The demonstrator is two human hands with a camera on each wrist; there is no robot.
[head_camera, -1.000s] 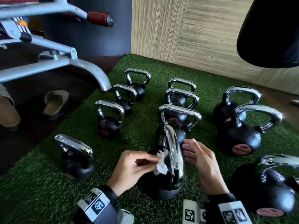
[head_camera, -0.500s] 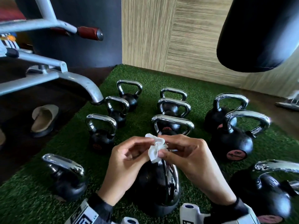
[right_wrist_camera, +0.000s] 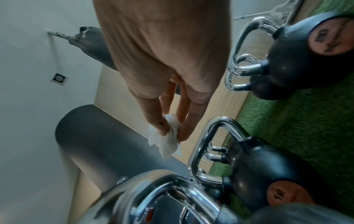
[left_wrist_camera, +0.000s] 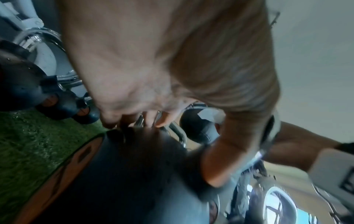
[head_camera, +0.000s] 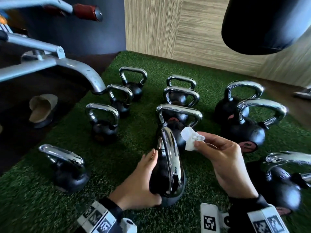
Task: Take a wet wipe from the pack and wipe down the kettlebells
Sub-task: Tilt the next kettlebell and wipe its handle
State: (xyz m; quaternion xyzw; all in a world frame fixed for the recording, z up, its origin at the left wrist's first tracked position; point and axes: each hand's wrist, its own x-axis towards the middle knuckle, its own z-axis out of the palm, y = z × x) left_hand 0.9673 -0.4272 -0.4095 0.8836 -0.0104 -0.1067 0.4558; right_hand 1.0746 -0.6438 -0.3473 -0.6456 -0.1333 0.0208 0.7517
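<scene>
Between right hand (head_camera: 223,158) fingertips, wet wipe (head_camera: 191,140)

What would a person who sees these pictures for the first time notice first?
Probably the black kettlebell in the near centre of the green turf, with its shiny chrome handle. The left hand rests on its side, and the right hand pinches a crumpled white wet wipe just above it. Around them stand more kettlebells, and a dark punching bag hangs at the upper right.
</scene>
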